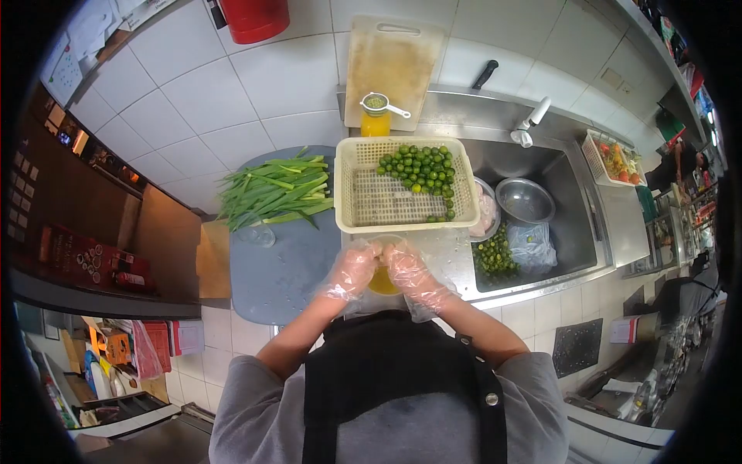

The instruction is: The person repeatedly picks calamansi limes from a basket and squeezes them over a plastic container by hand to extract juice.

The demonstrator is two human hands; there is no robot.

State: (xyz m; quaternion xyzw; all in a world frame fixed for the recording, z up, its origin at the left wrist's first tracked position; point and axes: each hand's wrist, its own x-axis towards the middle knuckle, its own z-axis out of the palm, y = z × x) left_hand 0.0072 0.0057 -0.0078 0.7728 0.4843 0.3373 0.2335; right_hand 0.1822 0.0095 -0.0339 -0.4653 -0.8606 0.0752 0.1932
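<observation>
Both hands wear clear plastic gloves and meet over a container of yellowish juice at the counter's front edge. My left hand is closed, fingertips pinched together above the juice. Beside it, my right hand is closed the same way, its fingertips against the left ones. Whatever the fingers hold is hidden. Just behind the hands stands a cream plastic basket with whole small green citrus fruits gathered mostly at its right side. Squeezed citrus halves lie heaped in the sink's near left corner.
Green leafy stalks and a clear cup lie on a grey board at left. Behind the basket, a strainer tops a jar of orange juice. The sink holds a metal bowl and a plastic bag.
</observation>
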